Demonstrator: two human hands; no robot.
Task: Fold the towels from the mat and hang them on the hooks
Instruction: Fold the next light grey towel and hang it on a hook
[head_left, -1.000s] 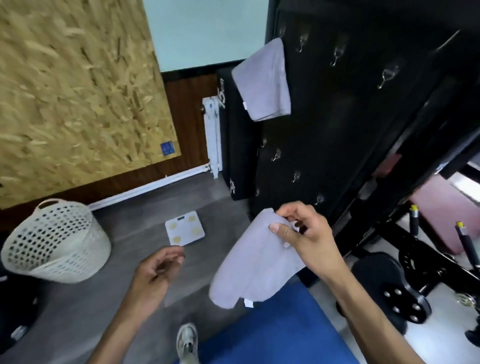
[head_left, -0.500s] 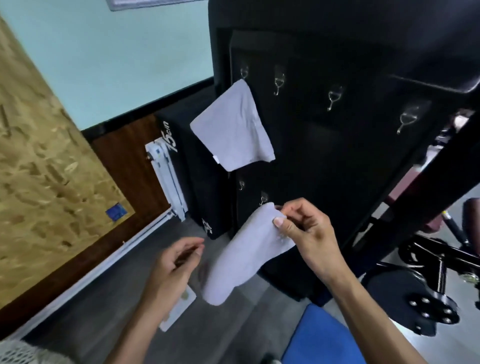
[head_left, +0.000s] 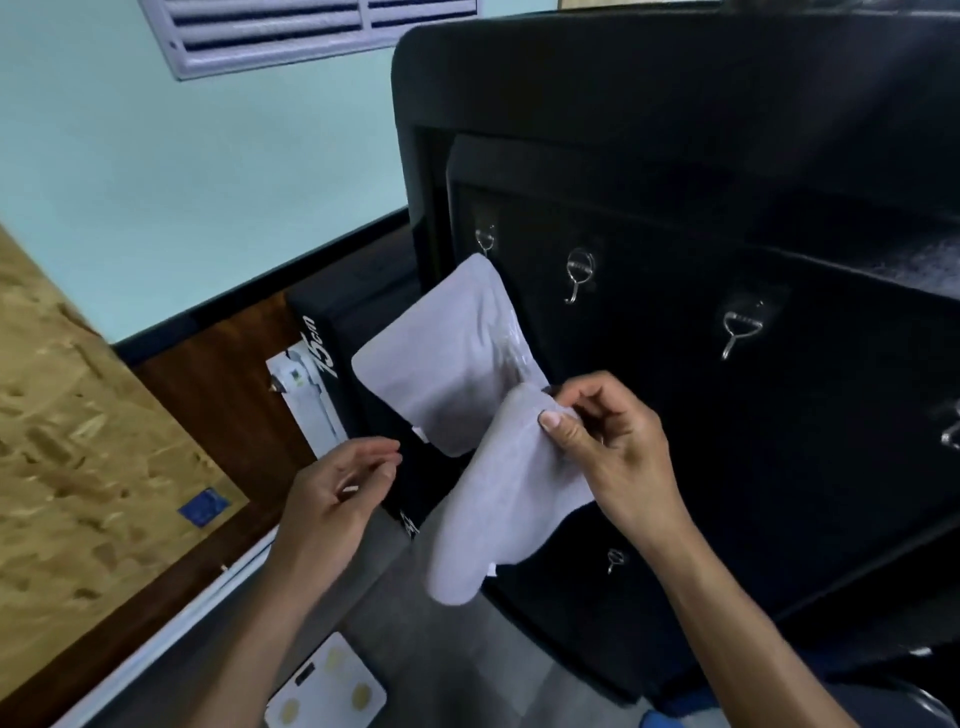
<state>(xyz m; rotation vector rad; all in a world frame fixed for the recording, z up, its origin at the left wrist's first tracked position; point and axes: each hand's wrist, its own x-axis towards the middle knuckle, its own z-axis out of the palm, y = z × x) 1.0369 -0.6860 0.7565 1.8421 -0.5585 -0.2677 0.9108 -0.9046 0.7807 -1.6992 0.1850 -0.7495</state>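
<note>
Black hook panel (head_left: 675, 415); right hand (head_left: 618, 447) hides folded towel's (head_left: 498, 499) corner.

A folded towel held up before the hook panel

The right hand (head_left: 618, 457) pinches the top of a pale folded towel (head_left: 493, 499), which hangs below it; the left hand (head_left: 332, 499) hovers beside it, fingers loose. Another towel (head_left: 441, 353) hangs from a hook (head_left: 484, 240).

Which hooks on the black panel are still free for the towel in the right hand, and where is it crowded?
Free: the second hook and third hook in the top row, bare panel around both. Another hook sits lower, under the right hand. Crowded: the leftmost hook carries the hung towel, which the held towel overlaps. Left hand holds nothing.
</note>
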